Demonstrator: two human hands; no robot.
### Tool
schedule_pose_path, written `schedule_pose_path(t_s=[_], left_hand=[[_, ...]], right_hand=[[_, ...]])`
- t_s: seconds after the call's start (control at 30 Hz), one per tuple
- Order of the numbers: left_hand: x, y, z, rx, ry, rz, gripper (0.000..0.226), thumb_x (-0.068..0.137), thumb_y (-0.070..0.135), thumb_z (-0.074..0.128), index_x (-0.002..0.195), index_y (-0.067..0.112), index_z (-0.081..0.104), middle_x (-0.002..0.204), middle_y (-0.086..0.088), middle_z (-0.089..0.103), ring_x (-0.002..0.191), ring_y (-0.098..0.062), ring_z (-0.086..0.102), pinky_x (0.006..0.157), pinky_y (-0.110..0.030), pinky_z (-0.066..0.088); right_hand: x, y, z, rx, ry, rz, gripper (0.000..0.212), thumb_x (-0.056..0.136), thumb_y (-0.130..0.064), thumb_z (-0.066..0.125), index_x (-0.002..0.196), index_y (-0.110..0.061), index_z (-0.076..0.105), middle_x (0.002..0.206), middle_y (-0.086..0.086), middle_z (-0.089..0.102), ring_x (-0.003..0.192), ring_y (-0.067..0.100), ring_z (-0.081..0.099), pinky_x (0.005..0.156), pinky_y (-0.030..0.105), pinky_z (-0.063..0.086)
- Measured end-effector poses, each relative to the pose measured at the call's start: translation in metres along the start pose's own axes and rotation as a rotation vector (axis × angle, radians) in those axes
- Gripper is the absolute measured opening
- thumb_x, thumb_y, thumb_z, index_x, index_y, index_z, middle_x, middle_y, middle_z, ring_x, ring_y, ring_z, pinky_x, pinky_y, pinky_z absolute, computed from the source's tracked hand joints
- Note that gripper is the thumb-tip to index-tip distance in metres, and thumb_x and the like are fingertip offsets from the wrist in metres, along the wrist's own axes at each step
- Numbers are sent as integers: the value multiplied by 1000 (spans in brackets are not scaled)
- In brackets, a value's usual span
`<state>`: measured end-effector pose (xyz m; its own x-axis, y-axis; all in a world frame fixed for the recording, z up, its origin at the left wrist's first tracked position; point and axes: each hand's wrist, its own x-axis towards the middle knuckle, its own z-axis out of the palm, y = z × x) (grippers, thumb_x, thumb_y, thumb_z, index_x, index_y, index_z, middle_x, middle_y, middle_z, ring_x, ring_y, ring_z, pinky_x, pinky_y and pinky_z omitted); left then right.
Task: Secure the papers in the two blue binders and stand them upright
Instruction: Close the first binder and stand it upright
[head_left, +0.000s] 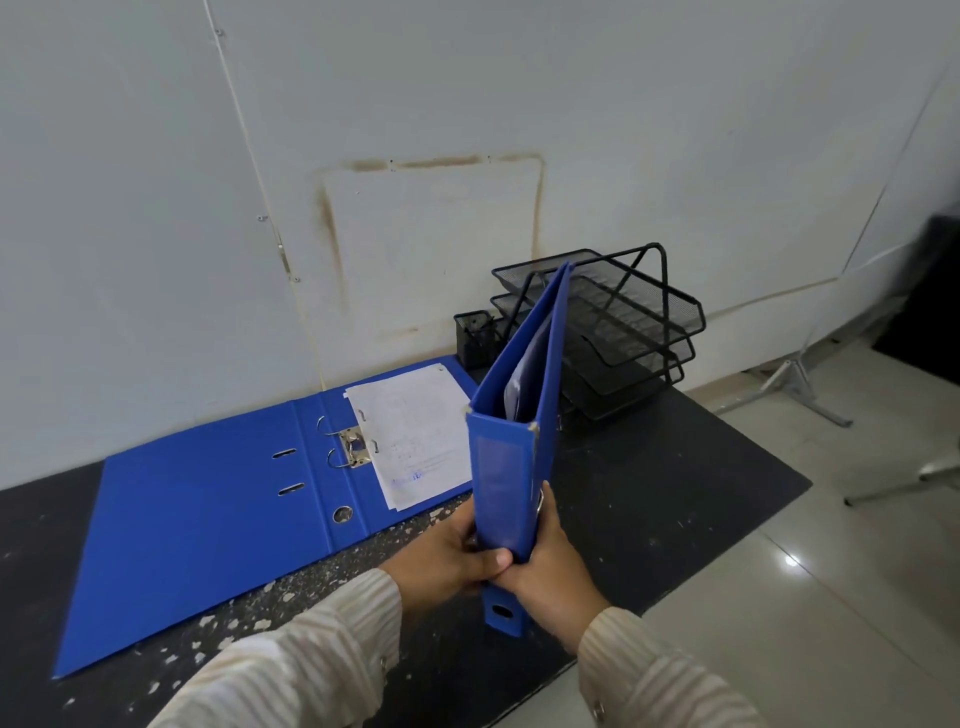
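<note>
Binders, blue, two on record: I count one lying open and one closed in the hands.
Bench (675, 467): dark, speckled top set against a pale wall; carries everything listed below.
Open binder (197, 514): lies flat on the bench at left, covers spread, spine down. I judge this one not yet done.
Papers (415, 431): loose white stack resting on the right-hand cover of the open binder, beside the ring mechanism (353, 447); the rings look parted, though whether any sheets are threaded on I cannot tell.
Closed binder (511, 447): held spine toward me, tilted away toward the wall, lower end near the bench front edge; whether it touches the bench I cannot tell. White sheets show between its covers at the top. I judge its papers likely secured, though the clamp inside is hidden.
Tray rack (623, 322): black wire mesh, three tiers, at the back right of the bench; every tier appears to hold nothing.
Pen cup (475, 335): black mesh, just left of the rack; contents too dark to tell.
Left hand (447, 561): clenched around the closed binder's lower spine, thumb across its face.
Right hand (550, 566): wrapped on the same spine from the other side.
Progress: roughly half. Remaining: stand the held binder upright, then clamp, close and stand the open one.
</note>
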<state>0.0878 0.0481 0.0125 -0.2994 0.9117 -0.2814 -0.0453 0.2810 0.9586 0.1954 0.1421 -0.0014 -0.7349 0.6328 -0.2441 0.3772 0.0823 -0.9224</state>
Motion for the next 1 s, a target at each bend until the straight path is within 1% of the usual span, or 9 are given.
schedule_pose_path(t_s=[0.13,0.2,0.3,0.37,0.47,0.53,0.67,0.83,1.0], left_hand=[[2,4,7,-20,3,-21,59,88,7,63,134,33,35,117,15,60,102,-2,61,75,-20,55],[1,2,9,-50,8,-9,57,88,4,62,130,34,37,115,15,60,100,1,62,74,-19,55],[-1,0,8,-82,16,7,53,88,1,61,124,34,40,117,15,60,104,1,60,80,-20,55],[-4,-1,5,-84,22,29,57,87,1,62,126,35,38,121,15,58,111,0,56,89,-21,53],[-9,4,-1,-67,58,75,58,88,3,63,130,35,39,125,14,57,116,-2,54,91,-18,51],[-13,9,-8,-55,82,94,54,88,4,62,128,34,41,125,13,58,117,-3,54,95,-21,51],[-24,19,-27,-25,147,131,60,89,7,63,139,25,36,129,9,58,121,-9,54,100,-28,49],[-43,25,-49,-45,262,166,67,79,21,70,138,28,40,129,8,62,122,-13,57,106,-42,45],[-67,30,-74,-47,400,185,67,83,19,69,141,28,37,127,14,63,120,-6,57,105,-36,46]], right_hand=[[-2,-3,2,25,8,27,102,65,-31,74,145,-43,12,133,-3,55,116,16,57,100,44,48],[-4,-6,2,31,6,25,100,72,-24,73,147,-40,11,130,-2,57,113,15,59,100,42,49],[-4,-8,5,22,-3,18,97,76,-23,71,148,-41,8,129,-2,57,115,17,58,102,43,47],[-2,-10,8,7,12,6,97,73,-27,70,146,-44,9,130,-3,57,116,18,57,102,45,47],[-1,-18,11,-6,4,-47,95,75,-21,72,146,-42,14,126,-5,59,111,14,60,100,42,49],[1,-25,12,-22,-7,-90,96,75,-18,73,147,-41,14,125,-6,60,109,12,61,99,40,49],[10,-45,24,-27,-40,-149,97,72,-17,71,147,-42,14,126,-5,61,110,12,61,99,40,50],[21,-66,47,-4,-112,-219,85,78,-5,66,145,-36,24,120,-8,63,106,9,61,98,38,50],[35,-88,78,-20,-237,-296,74,79,-10,65,140,-37,32,115,-8,66,102,9,64,92,35,54]])
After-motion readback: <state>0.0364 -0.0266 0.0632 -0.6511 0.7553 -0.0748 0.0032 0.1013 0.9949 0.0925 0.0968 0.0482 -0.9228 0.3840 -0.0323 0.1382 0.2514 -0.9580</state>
